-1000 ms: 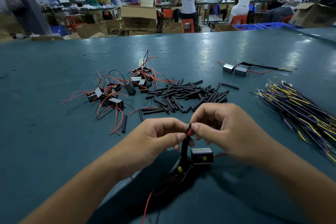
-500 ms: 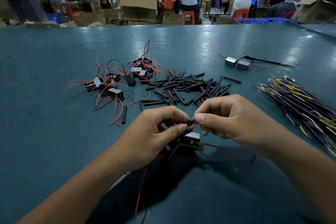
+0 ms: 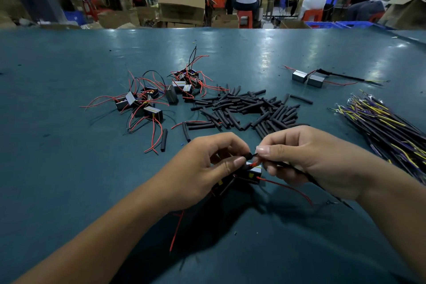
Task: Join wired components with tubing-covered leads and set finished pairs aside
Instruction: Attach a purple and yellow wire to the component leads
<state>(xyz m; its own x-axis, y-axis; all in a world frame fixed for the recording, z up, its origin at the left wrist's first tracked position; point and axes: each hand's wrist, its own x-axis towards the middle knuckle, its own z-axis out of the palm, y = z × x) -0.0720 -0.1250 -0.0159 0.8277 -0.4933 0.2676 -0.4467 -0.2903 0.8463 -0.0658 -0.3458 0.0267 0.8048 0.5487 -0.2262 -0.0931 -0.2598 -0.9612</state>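
Pinching black tubing (image 3: pixel 247 156), left hand (image 3: pixel 202 166) meets right hand (image 3: pixel 306 161) gripping a lead (image 3: pixel 299 172)

I see two bare forearms, no sleeves reaching the visible length. Left hand (image 3: pixel 202 168) and right hand (image 3: pixel 306 161) carry no gloves, rings, watch or bands. The right thumbnail is short, unpainted.

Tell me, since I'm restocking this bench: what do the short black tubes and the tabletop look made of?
Short black tubes: seemingly flexible matte plastic or rubber sleeving; dull surface, some slightly bent. Tabletop: smooth teal sheet, perhaps vinyl or painted board; it shows soft glare patches and scuffs.
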